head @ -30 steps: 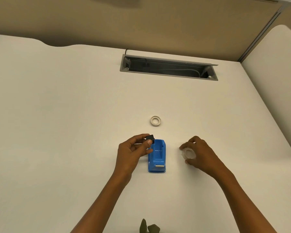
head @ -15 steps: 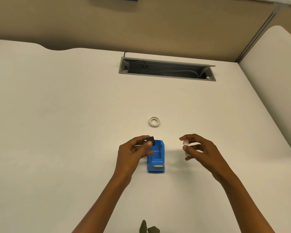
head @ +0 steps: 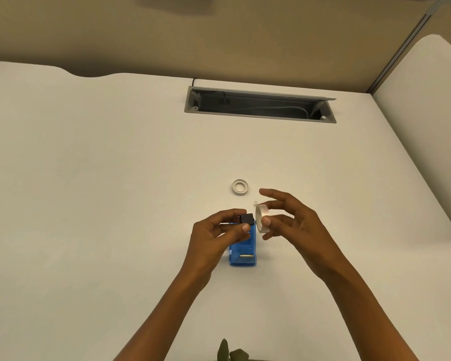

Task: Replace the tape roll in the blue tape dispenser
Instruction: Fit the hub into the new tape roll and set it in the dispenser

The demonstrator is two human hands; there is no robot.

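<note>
The blue tape dispenser [head: 242, 252] stands on the white desk [head: 115, 204], its far end partly hidden by my fingers. My left hand [head: 216, 237] pinches a small black spindle [head: 246, 219] just above the dispenser's far end. My right hand [head: 294, 225] holds a clear tape roll [head: 261, 217] upright on edge between thumb and fingers, lifted off the desk, right beside the spindle. A small white ring, an empty tape core [head: 240, 187], lies flat on the desk beyond both hands.
An open grey cable tray [head: 258, 104] is set into the desk near the far edge. A beige partition wall [head: 219, 35] backs the desk. A second white desk [head: 427, 113] adjoins on the right. Green leaf tips [head: 229, 351] poke up at the bottom edge.
My right hand lifted the clear tape roll off the desk, turned it on edge and carried it left toward the spindle. My left hand kept hold of the spindle in about the same place.
</note>
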